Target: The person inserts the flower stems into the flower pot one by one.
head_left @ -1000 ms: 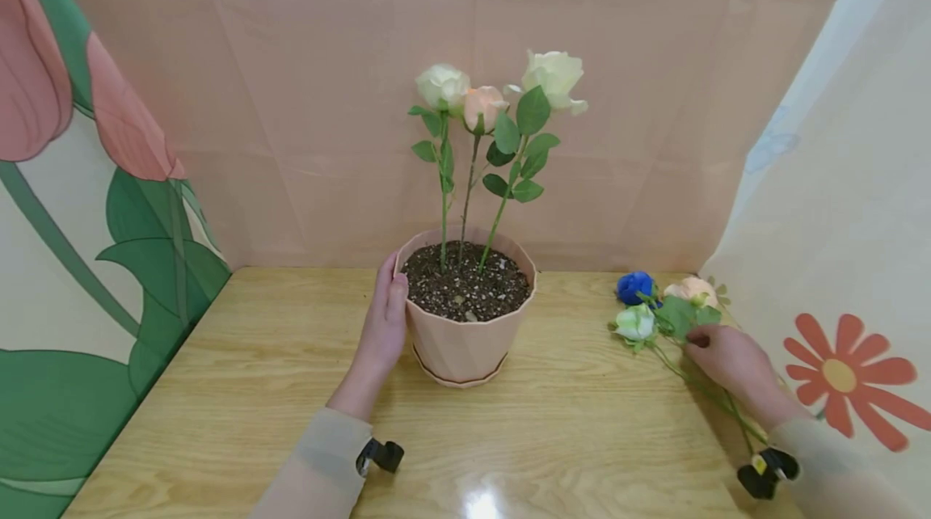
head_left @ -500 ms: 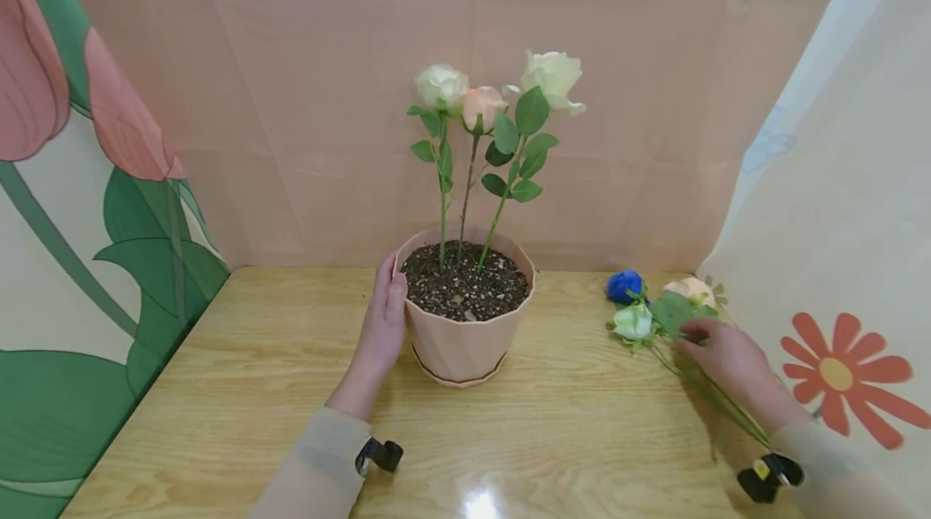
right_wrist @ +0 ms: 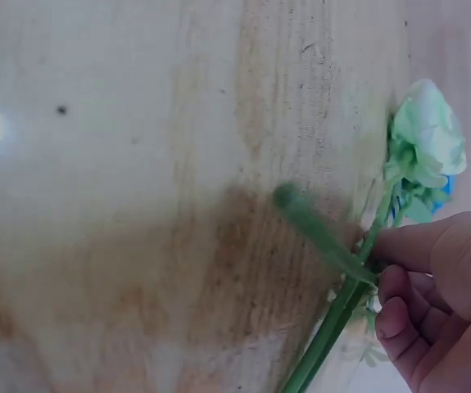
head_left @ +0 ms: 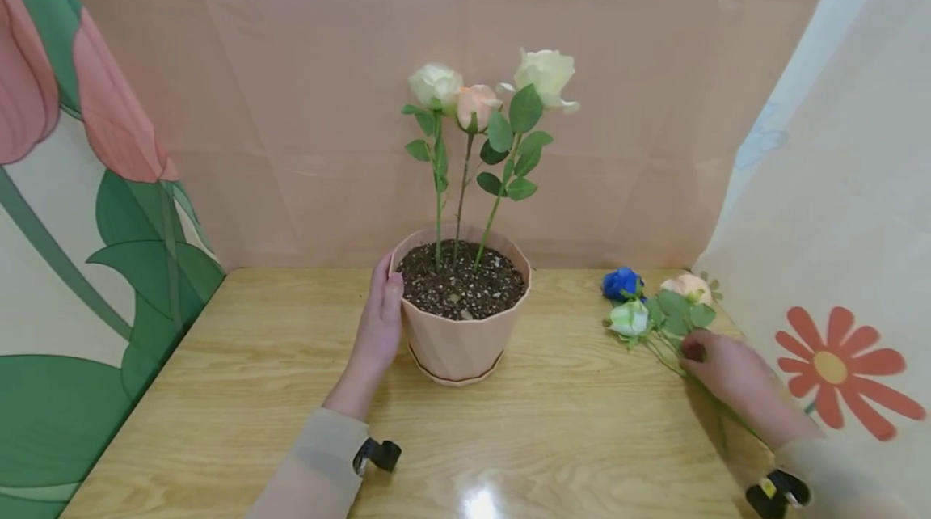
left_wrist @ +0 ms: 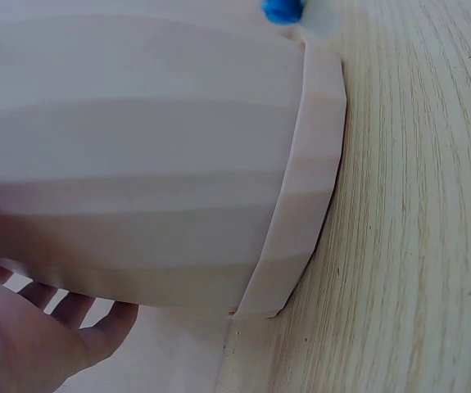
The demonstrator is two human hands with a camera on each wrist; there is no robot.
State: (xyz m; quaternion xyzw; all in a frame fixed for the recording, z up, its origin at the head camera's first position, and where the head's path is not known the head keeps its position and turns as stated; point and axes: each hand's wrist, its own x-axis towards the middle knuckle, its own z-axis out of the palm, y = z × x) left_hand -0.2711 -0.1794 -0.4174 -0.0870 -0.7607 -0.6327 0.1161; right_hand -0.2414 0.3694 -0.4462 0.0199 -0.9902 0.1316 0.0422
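In the head view my left hand [head_left: 380, 313] holds the left side of a pink flowerpot [head_left: 461, 341], its thumb near the rim. The left wrist view shows several of its fingers against the pot's outer wall [left_wrist: 137, 139]. Dark soil in the pot bears two white roses [head_left: 545, 76] and a pale pink rose [head_left: 477, 107], all standing. At the right, my right hand [head_left: 735, 369] pinches a green rose stem [right_wrist: 321, 237]; which bloom it belongs to is unclear. By its fingers lie a blue rose [head_left: 621, 284], a green-white rose [head_left: 629, 318] and a peach rose [head_left: 687, 288].
The pot stands in a matching saucer [head_left: 458, 379] on a wooden table [head_left: 291, 373]. Pink cloth [head_left: 327, 99] hangs behind it. Flower-printed sheets flank the table at left [head_left: 44, 260] and right [head_left: 829, 220], the right one close to my right hand.
The blue rose has shifted slightly left toward the pot, and the stems under my right hand have moved a little. My left hand keeps its place on the pot; the whole head view drifts slightly.
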